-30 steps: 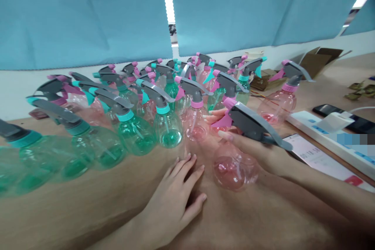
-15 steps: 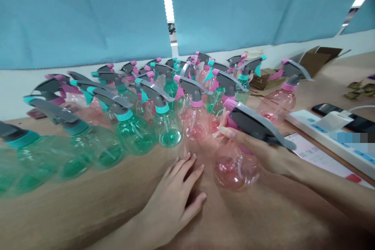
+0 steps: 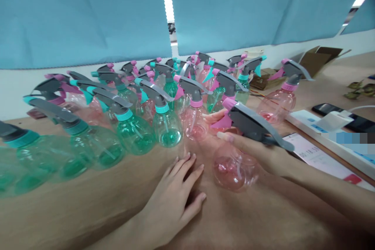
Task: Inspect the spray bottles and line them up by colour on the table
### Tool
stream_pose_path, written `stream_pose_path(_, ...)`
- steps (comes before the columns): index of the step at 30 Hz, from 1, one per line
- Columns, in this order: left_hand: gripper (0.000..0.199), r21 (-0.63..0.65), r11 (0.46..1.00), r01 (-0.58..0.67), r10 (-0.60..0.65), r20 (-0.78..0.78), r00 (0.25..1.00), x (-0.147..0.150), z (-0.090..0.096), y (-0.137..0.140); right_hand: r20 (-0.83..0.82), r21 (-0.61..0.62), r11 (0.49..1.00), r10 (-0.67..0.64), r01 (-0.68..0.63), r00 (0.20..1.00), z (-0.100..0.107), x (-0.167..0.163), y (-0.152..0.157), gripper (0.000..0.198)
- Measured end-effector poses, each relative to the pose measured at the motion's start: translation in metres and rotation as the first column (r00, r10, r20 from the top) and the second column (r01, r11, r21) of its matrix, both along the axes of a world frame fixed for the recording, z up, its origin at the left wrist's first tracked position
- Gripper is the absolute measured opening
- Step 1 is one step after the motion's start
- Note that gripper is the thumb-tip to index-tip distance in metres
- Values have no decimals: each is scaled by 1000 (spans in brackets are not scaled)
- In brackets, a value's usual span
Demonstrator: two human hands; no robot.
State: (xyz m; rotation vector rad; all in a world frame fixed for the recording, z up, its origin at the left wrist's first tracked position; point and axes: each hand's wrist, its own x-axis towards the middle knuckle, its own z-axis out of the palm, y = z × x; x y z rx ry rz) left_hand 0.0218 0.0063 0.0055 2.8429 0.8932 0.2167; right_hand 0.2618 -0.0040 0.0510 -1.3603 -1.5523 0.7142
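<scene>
A spray bottle with a clear pink body (image 3: pixel 231 170), grey head and pink trigger stands on the table in front of me. My right hand (image 3: pixel 249 146) is around its neck from the right. The thumb and fingers are stretched out and apart, reaching past the neck, with part of the hand hidden behind the head. My left hand (image 3: pixel 172 191) lies flat on the tabletop, palm down and fingers spread, holding nothing. Just beyond it stand a green spray bottle (image 3: pixel 168 127) and another pink one (image 3: pixel 195 123).
Several more green and pink spray bottles (image 3: pixel 134 134) crowd the left and back of the table. At right lie a lit phone (image 3: pixel 310 152), a white power strip (image 3: pixel 304 119) with a charger, and a dark phone (image 3: pixel 325 108). Behind them sits an open cardboard box (image 3: pixel 316 62).
My right hand's fingers have loosened and straightened, spreading to the left past the bottle's neck. The bottle's head has shifted very slightly. My left hand has not moved.
</scene>
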Motion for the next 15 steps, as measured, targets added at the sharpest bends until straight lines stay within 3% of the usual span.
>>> stream_pose_path(6,48,2,1000,-6,6,-2,1000,0,0,0,64,39,998,-49,46,997,0,2,0,22)
stream_pose_path(15,48,-1,1000,-1,1,-1,1000,-1,-1,0,37,-2,999,36,-36,999,2,-2,1,25)
